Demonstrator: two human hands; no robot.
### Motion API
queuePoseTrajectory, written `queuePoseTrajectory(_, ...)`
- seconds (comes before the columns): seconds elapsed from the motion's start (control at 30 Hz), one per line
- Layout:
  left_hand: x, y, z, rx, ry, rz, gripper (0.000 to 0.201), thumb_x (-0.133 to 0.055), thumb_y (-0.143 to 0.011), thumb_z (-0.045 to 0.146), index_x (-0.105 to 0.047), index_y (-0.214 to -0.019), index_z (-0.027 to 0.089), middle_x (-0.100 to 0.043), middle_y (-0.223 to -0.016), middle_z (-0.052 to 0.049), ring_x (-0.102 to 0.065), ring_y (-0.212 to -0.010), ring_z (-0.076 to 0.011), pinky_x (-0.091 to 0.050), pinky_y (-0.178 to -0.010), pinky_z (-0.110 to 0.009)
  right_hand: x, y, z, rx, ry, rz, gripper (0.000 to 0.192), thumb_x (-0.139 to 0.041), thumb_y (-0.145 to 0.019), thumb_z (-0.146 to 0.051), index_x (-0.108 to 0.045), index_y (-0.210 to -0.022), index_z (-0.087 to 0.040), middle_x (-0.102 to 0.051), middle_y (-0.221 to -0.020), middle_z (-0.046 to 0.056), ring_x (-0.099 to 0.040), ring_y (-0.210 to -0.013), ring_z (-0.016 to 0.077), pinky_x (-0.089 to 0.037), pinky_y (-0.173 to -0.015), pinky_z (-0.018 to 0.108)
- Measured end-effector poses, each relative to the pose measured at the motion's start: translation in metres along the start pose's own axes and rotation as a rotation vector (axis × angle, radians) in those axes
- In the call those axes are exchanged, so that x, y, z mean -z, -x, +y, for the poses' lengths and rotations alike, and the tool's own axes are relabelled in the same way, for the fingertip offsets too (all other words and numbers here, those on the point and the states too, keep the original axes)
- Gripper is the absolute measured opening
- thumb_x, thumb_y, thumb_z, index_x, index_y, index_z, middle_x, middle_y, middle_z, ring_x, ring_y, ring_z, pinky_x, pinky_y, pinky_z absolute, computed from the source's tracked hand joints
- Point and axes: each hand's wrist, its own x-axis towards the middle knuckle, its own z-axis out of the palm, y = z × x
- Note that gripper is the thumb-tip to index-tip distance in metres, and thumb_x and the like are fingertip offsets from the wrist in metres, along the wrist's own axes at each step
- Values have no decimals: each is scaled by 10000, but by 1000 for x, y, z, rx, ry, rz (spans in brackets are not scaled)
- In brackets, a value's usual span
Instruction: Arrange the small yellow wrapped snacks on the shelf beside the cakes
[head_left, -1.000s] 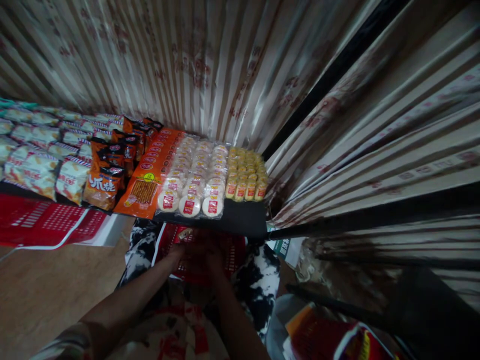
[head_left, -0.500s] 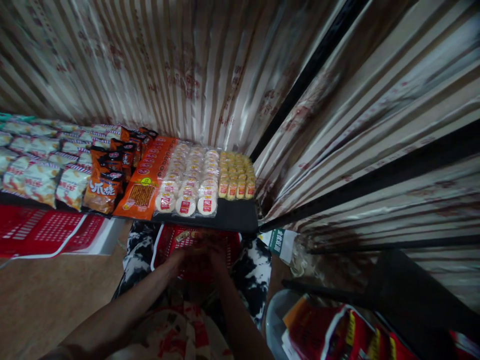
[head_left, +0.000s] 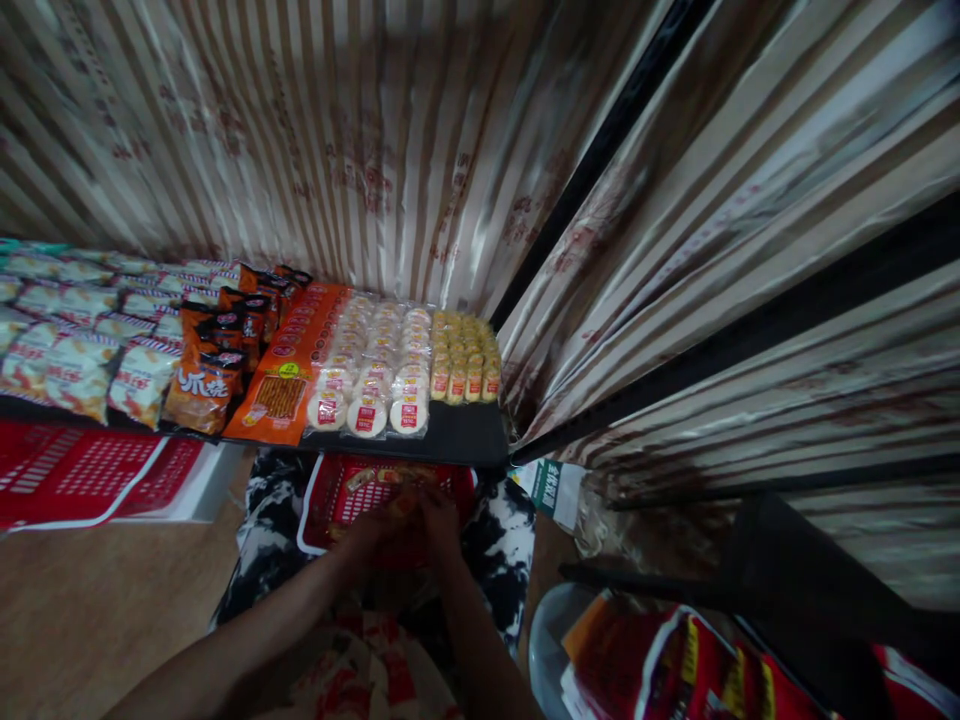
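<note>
Both of my hands are inside a red plastic basket with a white handle, resting on my lap below the shelf edge. My left hand has its fingers closed round a small yellowish wrapped snack. Close beside it, my right hand has curled fingers, and shadow hides what is in them. Loose wrapped snacks lie at the basket's far side. On the black shelf above stand rows of small yellow wrapped snacks and round white packaged crackers.
Further left on the shelf are an orange snack bag, orange-black bags and white snack bags. Another red basket sits below left. A striped curtain, dark poles and a grey tub with red packages surround me.
My view has shifted slightly, so the shelf's right end sits a little further left. Both hands stay in the basket, slightly changed in position, and more of the loose snacks shows.
</note>
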Motion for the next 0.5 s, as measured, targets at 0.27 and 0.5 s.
queuePoseTrajectory(0.27, -7, 9, 2, -86, -112, -20, 54, -635, -598, 99, -640, -618, 149, -621, -534, 12, -575, -536, -140, -410, -533, -224, 1, 15, -26, -45, -148, 20, 295, -686, -500, -372, -695, -735, -193, -703, -739, 29, -647, -734, 229, -518, -682, 329)
queuePoseTrajectory(0.5, -12, 20, 5, -214, -215, 12, 132, -649, -619, 117, -657, -744, 159, -701, -743, -30, -635, -846, -239, -472, -703, -272, 4, 25, -35, -10, -201, 77, 323, -669, -516, -369, -677, -789, -197, -699, -785, 27, -643, -742, 218, -521, -684, 321)
